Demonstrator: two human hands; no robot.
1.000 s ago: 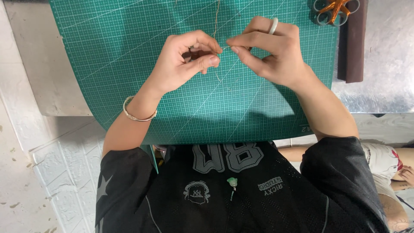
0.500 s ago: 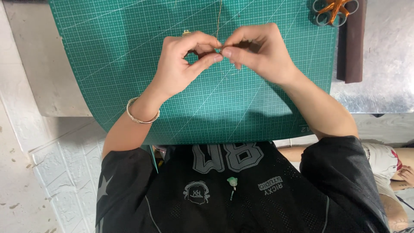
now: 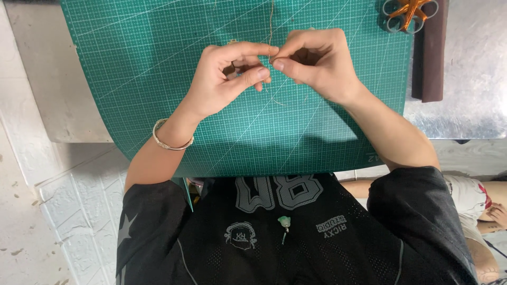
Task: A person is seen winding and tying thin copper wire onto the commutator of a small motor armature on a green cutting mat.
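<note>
— Where is the thin thread (image 3: 272, 24)?

— It runs up toward 12 o'clock from the spot where both hands meet, over the green cutting mat (image 3: 132, 79).

— What are the hands doing?

— The left hand (image 3: 224, 79) pinches the thread with thumb and first finger. The right hand (image 3: 317, 63) pinches it too, tip to tip with the left.

— Anything else?

— A short bit of thread hangs down toward 6 o'clock. Orange scissors (image 3: 409, 13) lie at 2 o'clock, well apart.

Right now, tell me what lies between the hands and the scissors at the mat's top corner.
In the head view, only bare green cutting mat lies between the right hand and the orange-handled scissors.
</note>
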